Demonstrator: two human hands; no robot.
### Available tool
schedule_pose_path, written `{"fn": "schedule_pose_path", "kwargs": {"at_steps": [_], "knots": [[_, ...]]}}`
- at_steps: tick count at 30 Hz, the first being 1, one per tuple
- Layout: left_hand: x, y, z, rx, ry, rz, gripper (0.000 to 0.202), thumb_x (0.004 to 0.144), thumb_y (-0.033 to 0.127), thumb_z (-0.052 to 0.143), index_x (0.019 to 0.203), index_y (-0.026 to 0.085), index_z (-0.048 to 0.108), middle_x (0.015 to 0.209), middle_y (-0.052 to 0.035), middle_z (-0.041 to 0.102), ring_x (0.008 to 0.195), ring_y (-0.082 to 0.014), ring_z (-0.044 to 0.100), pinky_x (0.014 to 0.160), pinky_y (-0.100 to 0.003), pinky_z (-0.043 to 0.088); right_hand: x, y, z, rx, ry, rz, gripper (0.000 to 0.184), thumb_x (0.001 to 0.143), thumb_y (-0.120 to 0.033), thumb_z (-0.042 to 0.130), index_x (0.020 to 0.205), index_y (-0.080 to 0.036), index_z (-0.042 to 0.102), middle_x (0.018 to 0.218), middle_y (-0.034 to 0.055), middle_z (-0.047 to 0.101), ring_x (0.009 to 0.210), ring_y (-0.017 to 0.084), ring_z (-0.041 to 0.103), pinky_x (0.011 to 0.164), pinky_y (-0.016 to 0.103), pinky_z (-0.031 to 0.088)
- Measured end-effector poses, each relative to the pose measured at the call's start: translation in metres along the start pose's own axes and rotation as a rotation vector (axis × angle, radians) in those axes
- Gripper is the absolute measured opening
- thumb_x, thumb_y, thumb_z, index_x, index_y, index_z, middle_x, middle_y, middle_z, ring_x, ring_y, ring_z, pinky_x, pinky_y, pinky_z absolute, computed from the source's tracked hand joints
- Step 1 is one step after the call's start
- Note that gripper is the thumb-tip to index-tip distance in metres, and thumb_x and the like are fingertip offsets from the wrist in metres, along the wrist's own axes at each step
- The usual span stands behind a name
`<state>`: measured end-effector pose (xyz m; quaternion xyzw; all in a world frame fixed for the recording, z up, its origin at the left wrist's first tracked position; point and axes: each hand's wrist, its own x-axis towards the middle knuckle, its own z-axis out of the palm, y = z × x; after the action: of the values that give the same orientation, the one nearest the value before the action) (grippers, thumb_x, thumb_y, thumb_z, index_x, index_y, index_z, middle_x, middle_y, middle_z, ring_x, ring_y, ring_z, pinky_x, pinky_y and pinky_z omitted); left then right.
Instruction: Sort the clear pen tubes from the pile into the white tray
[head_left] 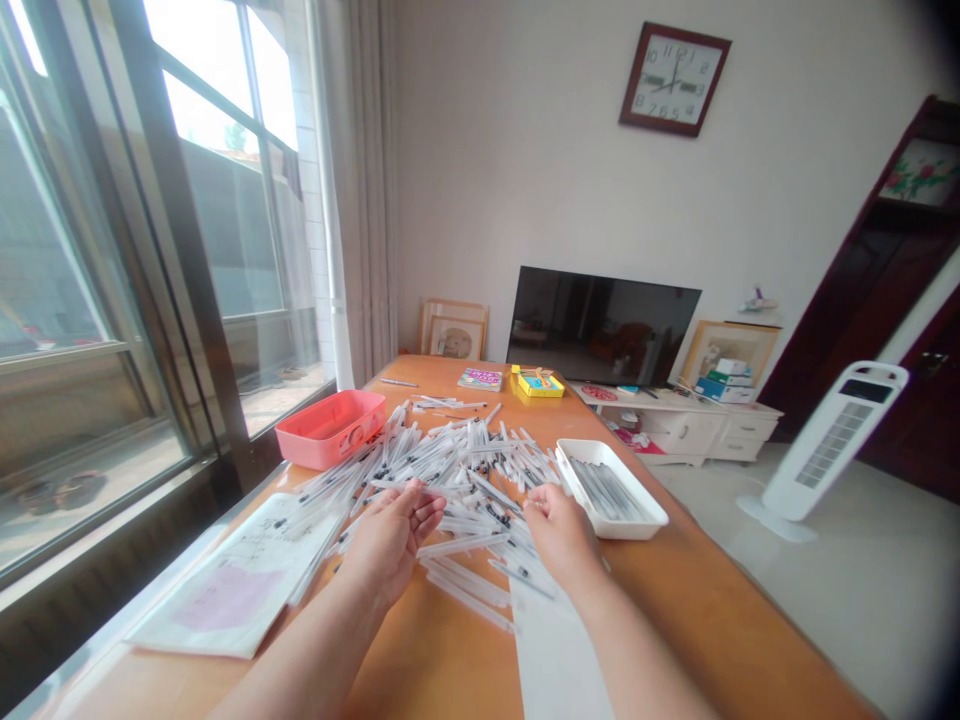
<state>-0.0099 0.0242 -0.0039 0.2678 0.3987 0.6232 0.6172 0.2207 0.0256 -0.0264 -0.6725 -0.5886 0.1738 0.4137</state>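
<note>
My left hand (396, 535) is over the near side of a heap of clear pen barrels (450, 455), thumb and index finger closed on a translucent pen barrel (384, 485). My right hand (561, 530) is a little way to the right, its fingertips pinched together; whatever is between them is too small and blurred to name. Black tips show among the heaped pens. Several loose barrels (469, 590) lie between my wrists. Just beyond my right hand stands a white tray (654, 518) holding dark, thin refills or pens (606, 490).
A red plastic basket (311, 450) stands left of the heap, with a printed booklet (225, 590) nearer me. White paper (551, 640) lies beneath my right forearm. Farther back are a yellow box (540, 384), a small colourful book (480, 379) and a pen (399, 382).
</note>
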Motion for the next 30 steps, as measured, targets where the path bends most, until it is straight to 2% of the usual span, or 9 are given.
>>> {"fn": "schedule_pose_path", "kwargs": {"at_steps": [3,7,10,15,17,20,25,27,30], "knots": [[-0.004,-0.002,0.003,0.061,-0.067,-0.002,0.014,0.087,0.024,0.067,0.085,0.016,0.056,0.080,-0.0071,0.067,0.072,-0.0144,0.069,0.067,-0.024,0.057,-0.016,-0.021,0.002,0.073,-0.056,-0.100,0.023,0.087,-0.040,0.053,0.090,-0.023,0.068,0.075,0.0030,0.068,0.066,0.019,0.058,0.059,0.027,0.038],[-0.008,-0.006,0.006,0.102,-0.172,-0.048,0.019,0.084,0.028,0.071,0.082,0.016,0.056,0.073,-0.0032,0.065,0.067,-0.0121,0.065,0.065,-0.022,0.055,-0.035,-0.046,0.012,0.251,-0.236,-0.209,0.032,0.092,-0.046,0.049,0.091,-0.021,0.069,0.069,0.0018,0.065,0.062,0.016,0.056,0.057,0.026,0.039],[-0.011,-0.010,0.008,0.119,-0.236,-0.103,0.021,0.083,0.030,0.072,0.082,0.016,0.058,0.074,-0.0045,0.066,0.066,-0.0117,0.064,0.065,-0.022,0.054,-0.040,-0.053,0.018,0.308,-0.310,-0.206,0.032,0.092,-0.046,0.049,0.088,-0.020,0.068,0.068,0.0002,0.062,0.059,0.014,0.054,0.055,0.024,0.038],[-0.016,-0.011,0.010,0.127,-0.251,-0.149,0.027,0.082,0.038,0.073,0.088,0.015,0.061,0.081,-0.0086,0.070,0.069,-0.0134,0.066,0.067,-0.024,0.054,-0.035,-0.053,0.017,0.281,-0.297,-0.153,0.028,0.088,-0.042,0.056,0.074,-0.019,0.062,0.063,-0.0008,0.061,0.056,0.012,0.051,0.052,0.022,0.036],[-0.018,-0.009,0.011,0.126,-0.243,-0.161,0.030,0.081,0.040,0.074,0.091,0.015,0.061,0.086,-0.0108,0.071,0.072,-0.0150,0.068,0.070,-0.026,0.055,-0.030,-0.053,0.014,0.295,-0.283,-0.082,0.027,0.085,-0.042,0.057,0.072,-0.018,0.060,0.060,-0.0007,0.061,0.053,0.012,0.051,0.050,0.022,0.036],[-0.018,-0.008,0.011,0.143,-0.175,-0.142,0.031,0.080,0.038,0.075,0.094,0.014,0.062,0.091,-0.0123,0.071,0.074,-0.0161,0.069,0.072,-0.028,0.055,-0.018,-0.049,0.012,0.414,-0.274,0.140,0.025,0.082,-0.040,0.058,0.073,-0.018,0.059,0.057,-0.0009,0.061,0.045,0.010,0.047,0.045,0.021,0.034],[-0.013,-0.009,0.009,0.154,-0.105,-0.098,0.030,0.077,0.034,0.078,0.094,0.014,0.063,0.088,-0.0112,0.071,0.069,-0.0147,0.068,0.070,-0.028,0.055,0.022,-0.034,0.013,0.653,-0.197,0.455,0.016,0.073,-0.028,0.068,0.070,-0.016,0.058,0.055,0.0015,0.061,0.038,0.007,0.043,0.035,0.017,0.021],[-0.011,-0.008,0.007,0.151,-0.094,-0.091,0.029,0.077,0.034,0.078,0.092,0.014,0.063,0.087,-0.0116,0.071,0.068,-0.0148,0.068,0.069,-0.029,0.055,0.041,-0.030,0.013,0.692,-0.158,0.459,0.016,0.075,-0.029,0.068,0.074,-0.016,0.059,0.060,0.0041,0.063,0.044,0.009,0.051,0.036,0.016,0.028],[-0.010,-0.005,0.006,0.147,-0.081,-0.059,0.028,0.078,0.033,0.077,0.090,0.014,0.062,0.089,-0.0126,0.071,0.071,-0.0157,0.068,0.070,-0.029,0.055,0.060,-0.027,0.012,0.776,-0.100,0.404,0.020,0.078,-0.033,0.068,0.087,-0.017,0.061,0.079,0.0102,0.071,0.069,0.016,0.068,0.051,0.021,0.050]]}}
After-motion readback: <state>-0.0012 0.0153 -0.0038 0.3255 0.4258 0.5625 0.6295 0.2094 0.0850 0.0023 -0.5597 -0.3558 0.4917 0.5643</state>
